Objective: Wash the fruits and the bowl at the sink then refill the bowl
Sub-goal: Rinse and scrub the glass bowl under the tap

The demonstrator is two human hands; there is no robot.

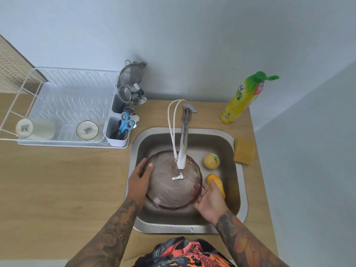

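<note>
A brownish see-through glass bowl (169, 191) is held over the steel sink (236, 191), right under the tap (184, 147). My left hand (139, 181) grips its left rim, thumb inside. My right hand (210, 201) holds the right rim from beneath. Water seems to run over the bowl. A pale yellow round fruit (211, 161) lies in the basin on the right. An orange-yellow mango (216, 183) lies just below it, partly behind my right hand.
A yellow sponge (244, 151) rests on the sink's right edge. A green-capped dish soap bottle (243, 98) stands at the back right. At the left, a white dish rack (63, 110) holds two cups, and a utensil caddy (117, 132) holds scissors and strainers.
</note>
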